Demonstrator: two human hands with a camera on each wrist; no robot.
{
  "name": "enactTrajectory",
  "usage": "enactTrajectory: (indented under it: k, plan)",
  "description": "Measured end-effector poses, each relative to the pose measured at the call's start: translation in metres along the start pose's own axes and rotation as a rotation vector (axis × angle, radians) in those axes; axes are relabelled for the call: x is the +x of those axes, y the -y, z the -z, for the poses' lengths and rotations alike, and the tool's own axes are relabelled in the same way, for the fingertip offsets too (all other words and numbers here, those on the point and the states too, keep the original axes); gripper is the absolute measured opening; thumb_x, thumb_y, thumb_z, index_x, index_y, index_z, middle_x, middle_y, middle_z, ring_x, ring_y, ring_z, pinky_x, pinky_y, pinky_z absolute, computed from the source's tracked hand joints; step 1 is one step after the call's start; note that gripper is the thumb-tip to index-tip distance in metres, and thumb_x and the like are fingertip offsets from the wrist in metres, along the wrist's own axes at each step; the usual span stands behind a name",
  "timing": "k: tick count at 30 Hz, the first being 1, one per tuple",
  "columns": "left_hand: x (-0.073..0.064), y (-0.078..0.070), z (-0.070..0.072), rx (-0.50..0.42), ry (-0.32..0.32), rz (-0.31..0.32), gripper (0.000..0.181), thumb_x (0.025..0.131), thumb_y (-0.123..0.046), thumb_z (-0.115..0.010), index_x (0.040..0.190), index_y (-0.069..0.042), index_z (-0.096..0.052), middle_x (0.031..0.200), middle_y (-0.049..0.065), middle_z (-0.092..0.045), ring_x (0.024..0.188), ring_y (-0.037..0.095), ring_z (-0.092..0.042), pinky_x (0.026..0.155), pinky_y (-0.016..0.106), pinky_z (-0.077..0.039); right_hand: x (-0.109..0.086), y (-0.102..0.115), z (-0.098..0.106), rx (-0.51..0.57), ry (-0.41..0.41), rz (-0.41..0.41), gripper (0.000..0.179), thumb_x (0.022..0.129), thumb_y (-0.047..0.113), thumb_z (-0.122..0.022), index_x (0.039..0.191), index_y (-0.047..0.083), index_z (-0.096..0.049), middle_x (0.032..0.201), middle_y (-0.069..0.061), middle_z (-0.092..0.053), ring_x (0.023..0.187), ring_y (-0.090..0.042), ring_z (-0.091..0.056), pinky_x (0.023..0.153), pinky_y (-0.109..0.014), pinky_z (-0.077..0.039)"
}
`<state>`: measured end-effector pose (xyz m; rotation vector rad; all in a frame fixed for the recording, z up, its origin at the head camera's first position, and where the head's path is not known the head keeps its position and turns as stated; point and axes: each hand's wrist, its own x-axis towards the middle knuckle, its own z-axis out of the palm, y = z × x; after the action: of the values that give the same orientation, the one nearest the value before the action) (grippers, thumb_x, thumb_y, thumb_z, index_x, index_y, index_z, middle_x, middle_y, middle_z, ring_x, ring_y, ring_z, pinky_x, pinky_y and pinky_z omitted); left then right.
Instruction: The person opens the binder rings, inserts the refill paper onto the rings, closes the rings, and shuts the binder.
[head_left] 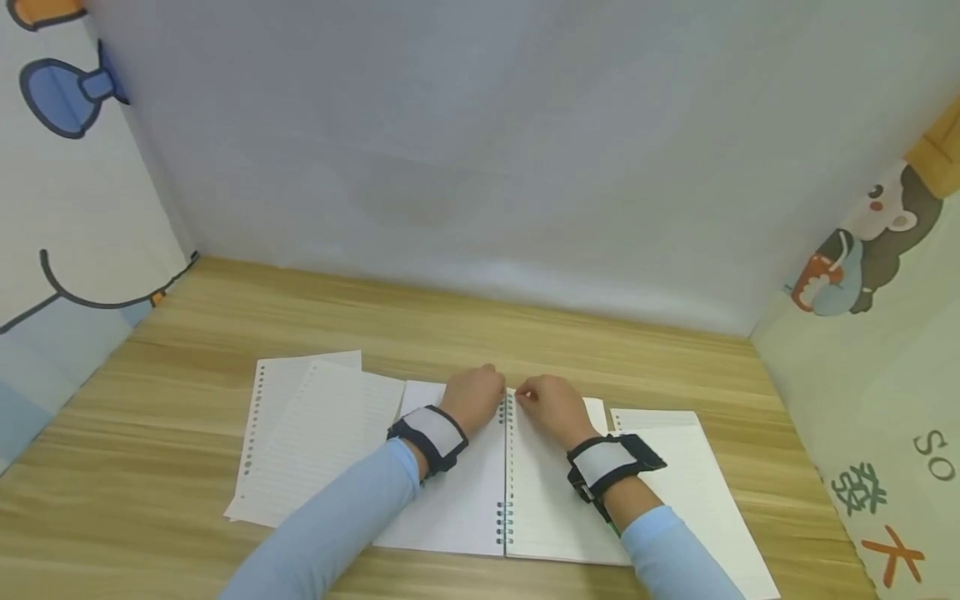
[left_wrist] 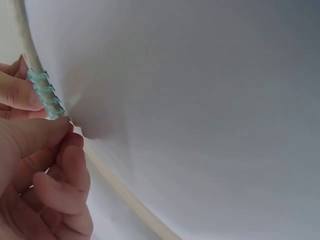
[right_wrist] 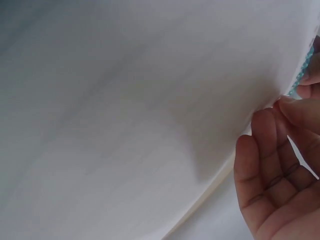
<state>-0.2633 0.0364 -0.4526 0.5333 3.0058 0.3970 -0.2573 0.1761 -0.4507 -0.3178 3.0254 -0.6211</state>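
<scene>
An open loose-leaf notebook (head_left: 555, 517) lies with its spine running away from me, teal rings (head_left: 505, 523) along it in an upper and a lower group. My left hand (head_left: 476, 398) is at the top of the spine, thumb and finger pinching the notebook right at the end of the upper rings (left_wrist: 46, 95). Just across the spine, my right hand (head_left: 555, 408) pinches the notebook at the top edge of its right-hand page. In the right wrist view, its fingertips (right_wrist: 264, 120) meet the page edge beside the teal rings (right_wrist: 302, 70).
Loose lined sheets (head_left: 330, 433) with punched holes overlap left of the notebook, partly under the left forearm. More lined paper (head_left: 712, 483) lies on the right, partly beneath the right forearm. A pale wall (head_left: 480, 167) stands behind the wooden table (head_left: 172, 400), with printed walls at both sides.
</scene>
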Motion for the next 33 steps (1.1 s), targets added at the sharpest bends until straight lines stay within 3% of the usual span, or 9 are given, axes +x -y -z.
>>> enactTrajectory:
  k: [8, 14, 26, 33]
  plan:
    - [-0.0004, 0.0023, 0.0007, -0.036, 0.013, -0.006, 0.017, 0.093, -0.019, -0.056, 0.094, -0.01, -0.07, 0.082, 0.002, -0.062, 0.065, 0.011, -0.054, 0.057, 0.025, -0.046, -0.0015, 0.003, 0.0003, -0.034, 0.001, 0.013, 0.015, 0.089, 0.018, -0.063, 0.097, 0.009, -0.072, 0.095, -0.007, -0.071, 0.086, -0.021, -0.065, 0.077, -0.036, -0.052]
    - [0.0004, 0.0029, 0.0029, -0.031, -0.012, -0.017, 0.016, 0.092, -0.017, -0.056, 0.092, -0.01, -0.071, 0.08, 0.003, -0.063, 0.065, 0.012, -0.055, 0.056, 0.026, -0.046, 0.0009, 0.0047, 0.0002, -0.099, -0.003, 0.043, 0.016, 0.09, 0.019, -0.062, 0.098, 0.01, -0.072, 0.091, -0.006, -0.07, 0.083, -0.02, -0.065, 0.073, -0.034, -0.052]
    - [0.0003, 0.0019, 0.0052, -0.01, -0.014, -0.032, 0.016, 0.092, -0.016, -0.057, 0.092, -0.01, -0.071, 0.082, 0.003, -0.065, 0.069, 0.014, -0.061, 0.059, 0.027, -0.049, 0.0018, 0.0028, -0.0017, -0.114, 0.0, 0.05, 0.014, 0.088, 0.018, -0.063, 0.095, 0.01, -0.073, 0.09, -0.005, -0.071, 0.082, -0.019, -0.066, 0.072, -0.033, -0.052]
    - [0.0009, 0.0022, 0.0042, -0.01, -0.024, -0.044, 0.014, 0.091, -0.016, -0.058, 0.089, -0.01, -0.071, 0.078, 0.002, -0.062, 0.062, 0.011, -0.054, 0.053, 0.025, -0.044, 0.0017, 0.0049, -0.0042, -0.123, -0.014, 0.071, 0.015, 0.089, 0.018, -0.062, 0.095, 0.01, -0.073, 0.089, -0.005, -0.071, 0.081, -0.018, -0.066, 0.072, -0.032, -0.052]
